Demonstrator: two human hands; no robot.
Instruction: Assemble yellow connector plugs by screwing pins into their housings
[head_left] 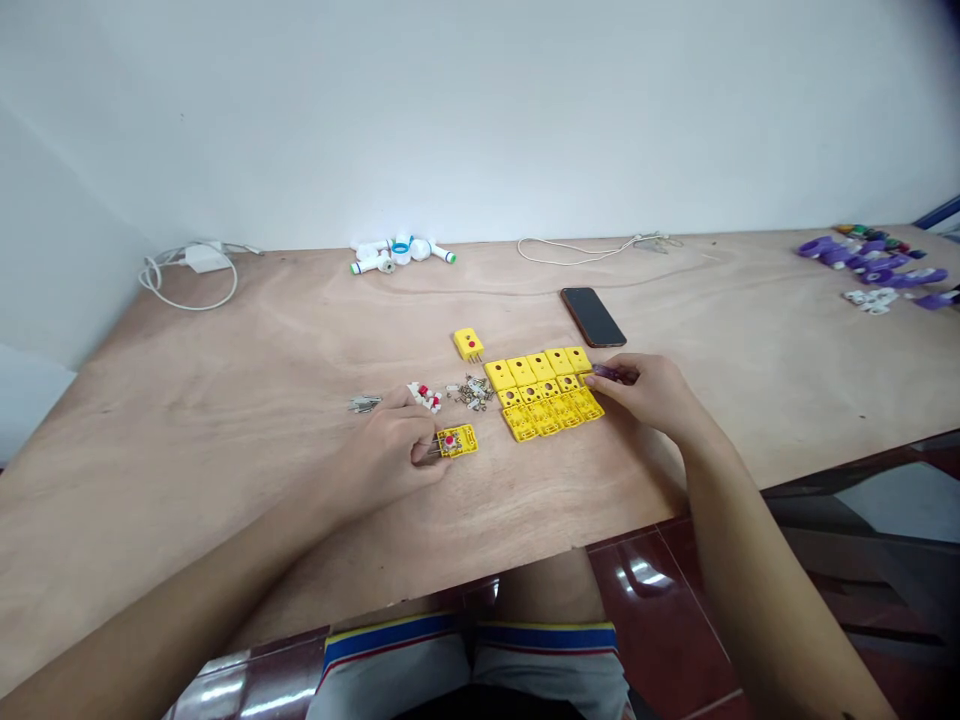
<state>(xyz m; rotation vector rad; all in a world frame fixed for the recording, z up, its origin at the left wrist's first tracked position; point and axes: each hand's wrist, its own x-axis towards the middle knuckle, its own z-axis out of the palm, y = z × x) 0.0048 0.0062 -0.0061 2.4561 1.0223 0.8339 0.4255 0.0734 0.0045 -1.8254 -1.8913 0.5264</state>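
Observation:
My left hand [397,435] pinches an opened yellow plug housing [466,440] by its pin end. Metal pins and a red button show in the shell, which faces up just over the table. My right hand [649,388] is closed on a purple see-through screwdriver handle [606,372]; its tip is not visible. The fingertips are at the right end of the rows of yellow plug covers [538,368] and yellow inner plates [529,393]. Yellow bottom shells [553,414] lie in a row nearest me. Small screws and metal parts [475,393] are heaped between my hands.
A closed yellow plug [469,345] lies behind the heap. Red and white buttons [425,396] and loose metal pins [364,403] lie by my left hand. Farther back are a phone [594,317], white tubular parts [402,252], a charger [204,258] and purple parts [862,257].

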